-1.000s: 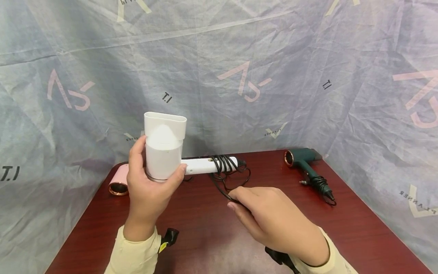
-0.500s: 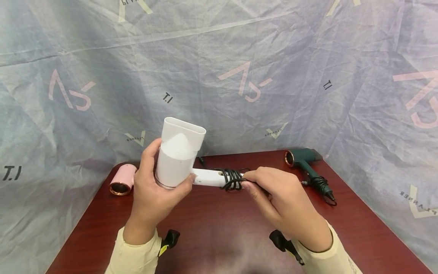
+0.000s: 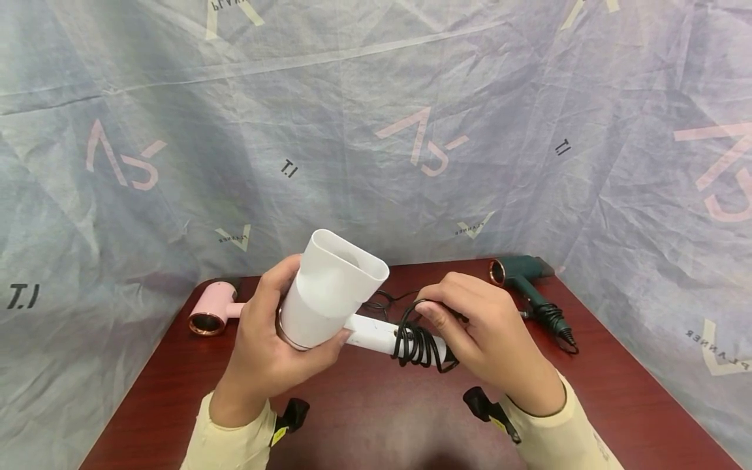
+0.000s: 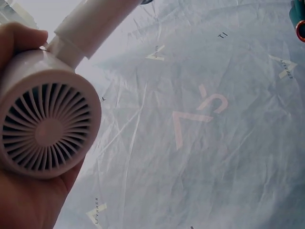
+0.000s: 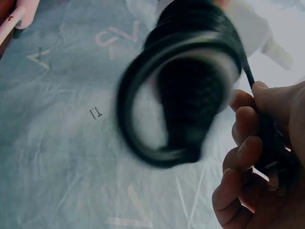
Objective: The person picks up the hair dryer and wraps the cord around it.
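White dryer (image 3: 331, 294), head view: it is being held above the red-brown surface (image 3: 364, 411), nozzle (image 3: 346, 261) tilting up and to the right, left grip (image 3: 264, 343) clamping round its body. Handle (image 3: 371, 333) is pointing right, black cord (image 3: 414, 346) coiling round its far end; right grip (image 3: 478, 326) is pinching a strand of that cord. Pink dryer (image 3: 213, 305): lying on the surface at left, partly hiding behind the left grip. Green dryer (image 3: 519, 269): resting at far right. Grey backdrop (image 3: 352, 163): hanging behind.

Left wrist view: the white dryer's round vent (image 4: 47, 131) is facing the camera.

Right wrist view: a blurred cord loop is standing out at the handle's end; fingers (image 5: 245, 152) are curling beside it.
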Demonstrator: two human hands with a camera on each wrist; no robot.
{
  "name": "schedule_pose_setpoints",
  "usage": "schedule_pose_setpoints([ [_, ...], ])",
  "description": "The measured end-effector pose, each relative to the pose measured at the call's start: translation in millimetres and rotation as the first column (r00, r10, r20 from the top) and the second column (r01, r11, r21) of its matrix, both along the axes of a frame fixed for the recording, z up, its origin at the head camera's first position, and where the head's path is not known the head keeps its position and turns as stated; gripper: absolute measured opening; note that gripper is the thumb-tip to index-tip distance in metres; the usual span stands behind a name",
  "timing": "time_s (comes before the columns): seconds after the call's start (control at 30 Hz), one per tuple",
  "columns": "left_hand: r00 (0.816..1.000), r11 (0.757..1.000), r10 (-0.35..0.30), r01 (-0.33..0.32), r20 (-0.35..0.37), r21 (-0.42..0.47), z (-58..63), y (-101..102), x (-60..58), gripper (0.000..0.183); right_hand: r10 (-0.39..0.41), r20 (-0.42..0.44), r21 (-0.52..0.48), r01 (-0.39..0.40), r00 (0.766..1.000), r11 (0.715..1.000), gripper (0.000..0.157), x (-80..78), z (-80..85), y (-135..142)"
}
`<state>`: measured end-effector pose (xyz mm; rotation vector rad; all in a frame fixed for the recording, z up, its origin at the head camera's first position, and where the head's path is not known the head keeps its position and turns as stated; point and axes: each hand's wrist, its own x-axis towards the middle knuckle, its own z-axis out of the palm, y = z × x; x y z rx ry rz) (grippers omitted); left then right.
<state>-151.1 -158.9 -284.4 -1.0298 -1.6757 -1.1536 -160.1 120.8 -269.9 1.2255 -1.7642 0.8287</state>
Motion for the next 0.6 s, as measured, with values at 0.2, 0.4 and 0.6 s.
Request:
schedule_pose_setpoints([
  [0.2, 0.989, 0.988, -0.147, 0.147, 0.003, 0.050, 1.1, 4, 3.6, 0.084, 0.057, 0.082, -0.004, -0.057, 0.995, 0.998, 0.006, -3.8, -2.6, 1],
  [0.4, 0.974, 0.961, -0.228, 0.226, -0.009, 0.159, 2.1, 5, 7.2, 0.090, 0.097, 0.198, 0.021, -0.103, 0.975, 0.994, 0.013, -7.6, -8.0, 2],
  [0.6, 0.959, 0.929, -0.279, 0.282, -0.048, 0.241, 2.9, 6, 7.3, 0.091, 0.074, 0.200, 0.076, -0.091, 0.977, 0.993, 0.007, -11.3, -13.3, -2],
])
